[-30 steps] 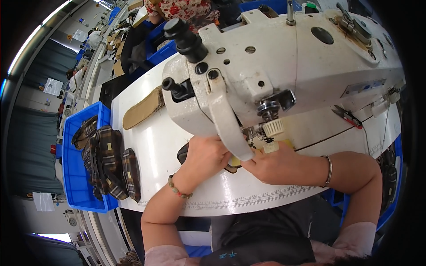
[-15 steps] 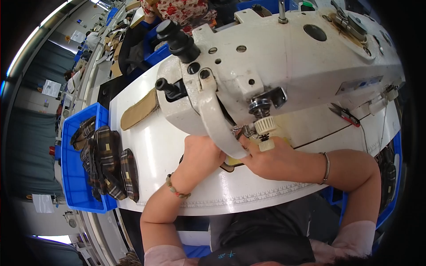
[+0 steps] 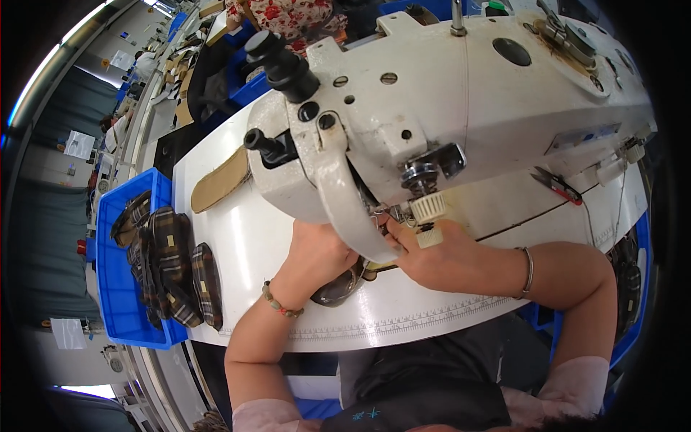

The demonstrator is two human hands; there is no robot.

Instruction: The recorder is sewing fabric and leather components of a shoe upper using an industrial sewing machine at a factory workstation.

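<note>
Beneath the head of a white sewing machine (image 3: 432,108), both my hands are at the needle area. My left hand (image 3: 322,252) is closed, fingers curled over a dark, rounded fabric piece (image 3: 338,291) whose edge hangs out below it. On the other side of the presser area is my right hand (image 3: 443,258), fingers bent and pressed together close to the needle. What its fingertips hold is hidden by the machine's curved white guard (image 3: 349,209) and the tension knob (image 3: 430,207). A small tan-edged bit (image 3: 370,275) shows between the hands.
Tan sole-shaped pieces (image 3: 219,183) lie on the white table (image 3: 252,288) at left. A blue bin (image 3: 119,302) there holds plaid slippers (image 3: 169,252), one at its edge (image 3: 207,284). Red-handled thread snips (image 3: 558,186) lie at right. Another person (image 3: 288,18) sits beyond the machine.
The dark fabric piece has swung out below my left hand, where before only a small edge showed. My left hand has shifted slightly left; my right stays nearly still.
</note>
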